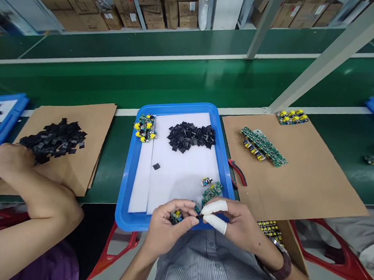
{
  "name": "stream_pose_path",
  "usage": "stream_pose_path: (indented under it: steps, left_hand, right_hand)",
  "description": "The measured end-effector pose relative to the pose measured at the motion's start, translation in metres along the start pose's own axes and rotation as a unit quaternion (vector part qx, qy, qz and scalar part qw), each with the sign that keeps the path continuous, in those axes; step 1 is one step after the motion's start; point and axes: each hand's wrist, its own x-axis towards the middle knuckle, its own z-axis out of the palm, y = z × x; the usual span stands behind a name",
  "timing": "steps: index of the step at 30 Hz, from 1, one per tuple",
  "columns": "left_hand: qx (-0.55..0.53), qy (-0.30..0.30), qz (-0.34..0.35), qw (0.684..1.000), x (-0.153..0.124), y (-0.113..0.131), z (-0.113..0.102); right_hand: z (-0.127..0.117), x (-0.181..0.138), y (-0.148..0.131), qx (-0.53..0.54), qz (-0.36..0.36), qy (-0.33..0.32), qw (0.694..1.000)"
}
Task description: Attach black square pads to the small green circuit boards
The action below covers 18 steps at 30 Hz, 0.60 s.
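My left hand point(170, 225) is closed around a small green circuit board point(176, 216) with yellow parts, held just over the near rim of the blue tray point(130, 169). My right hand point(231, 219), with white finger cots on two fingers, pinches a small dark piece against the board's right end. On the tray's white sheet lie a heap of black parts point(191, 136), one stray black part point(156, 166), a stack of boards point(145, 127) at the far left, and a few loose boards point(211, 191) close to my hands.
On brown cardboard point(303, 179) to the right lie a row of boards point(263, 146), another group point(292, 116) and red-handled cutters point(238, 170). A co-worker's arm point(35, 208) reaches in at left beside a pile of black parts point(54, 139). Green conveyor belt point(170, 79) runs behind.
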Motion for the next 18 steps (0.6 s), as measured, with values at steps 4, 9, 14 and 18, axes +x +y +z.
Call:
stream_pose_path:
  steps: [4, 9, 14, 18]
  left_hand:
    - [0.014, 0.001, 0.013, 1.000, -0.001, -0.001, -0.001]
    - [-0.007, -0.013, 0.040, 0.999, -0.002, -0.004, -0.003]
    - [-0.024, -0.051, 0.040, 0.998, -0.002, -0.001, -0.001]
    - [0.004, -0.034, 0.045, 0.998, -0.003, 0.001, -0.001]
  right_hand:
    - [0.007, 0.001, 0.003, -0.052, -0.006, 0.033, 0.998]
    - [0.016, -0.001, 0.004, -0.054, 0.003, 0.035, 0.998]
    - [0.019, -0.003, 0.004, -0.077, -0.032, 0.031, 0.996]
    - [0.023, -0.005, 0.008, -0.087, -0.043, 0.055, 0.994]
